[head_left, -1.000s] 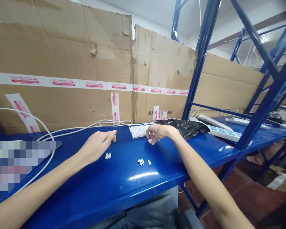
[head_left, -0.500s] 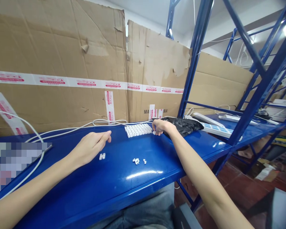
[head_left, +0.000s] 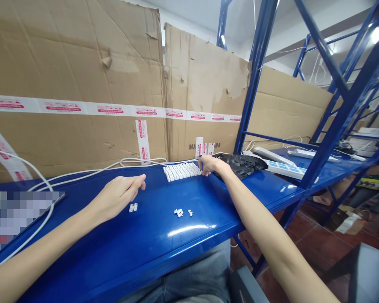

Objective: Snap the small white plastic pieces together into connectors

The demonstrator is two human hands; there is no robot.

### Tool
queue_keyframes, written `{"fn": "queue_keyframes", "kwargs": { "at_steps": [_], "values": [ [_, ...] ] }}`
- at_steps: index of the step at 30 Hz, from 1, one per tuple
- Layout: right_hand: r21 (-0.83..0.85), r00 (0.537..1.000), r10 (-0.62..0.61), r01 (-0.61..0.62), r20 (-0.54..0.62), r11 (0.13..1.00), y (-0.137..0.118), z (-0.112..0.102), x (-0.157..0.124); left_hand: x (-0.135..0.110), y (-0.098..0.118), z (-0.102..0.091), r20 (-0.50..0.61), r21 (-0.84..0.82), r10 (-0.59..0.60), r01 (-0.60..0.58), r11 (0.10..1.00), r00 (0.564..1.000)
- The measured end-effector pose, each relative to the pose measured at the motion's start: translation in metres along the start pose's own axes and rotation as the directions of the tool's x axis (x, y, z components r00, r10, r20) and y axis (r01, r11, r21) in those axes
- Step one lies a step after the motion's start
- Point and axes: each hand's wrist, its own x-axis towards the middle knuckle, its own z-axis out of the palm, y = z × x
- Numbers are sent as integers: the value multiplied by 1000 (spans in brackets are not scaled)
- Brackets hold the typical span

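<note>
My right hand (head_left: 211,165) rests its curled fingers at the right end of a tight block of small white plastic pieces (head_left: 181,171), set in rows on the blue steel shelf (head_left: 113,235). Its fingertips hide whether it holds a piece. My left hand (head_left: 116,198) lies flat on the shelf with its fingers together and nothing in them. Nearest to it is a small white H-shaped piece (head_left: 133,207). A little loose cluster of white pieces (head_left: 178,212) lies in front of the block, with a single white piece (head_left: 190,213) just to its right.
A black plastic bag (head_left: 241,165) and a white power strip (head_left: 284,169) lie right of the block. White cables (head_left: 97,173) run along the back, before taped cardboard sheets (head_left: 82,75). Blue rack uprights (head_left: 255,75) stand right; a pixelated flat object (head_left: 19,219) lies left.
My right hand has moved from above the shelf in front of the block to the block's right end. The white piece seen at its fingertips earlier is now hidden. My left hand stays put.
</note>
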Motion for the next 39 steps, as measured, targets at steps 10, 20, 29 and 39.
{"fn": "queue_keyframes", "kwargs": {
  "at_steps": [10, 20, 29, 39],
  "values": [
    [-17, 999, -42, 42, -24, 999, 6, 3, 8, 0, 1, 0, 2, 11, 3, -3, 1000, 1000],
    [45, 906, -406, 414, -122, 909, -25, -8, -26, -1, -16, -38, 321, -10, -19, 24, 1000, 947],
    [414, 535, -748, 624, 392, 663, -73, 34, -59, -4, -10, -11, 300, -27, 95, -91, 996, 949],
    [263, 530, -840, 799, 117, 541, -80, 48, -47, 0, -6, 6, 128, -108, 173, -160, 981, 977]
  ]
}}
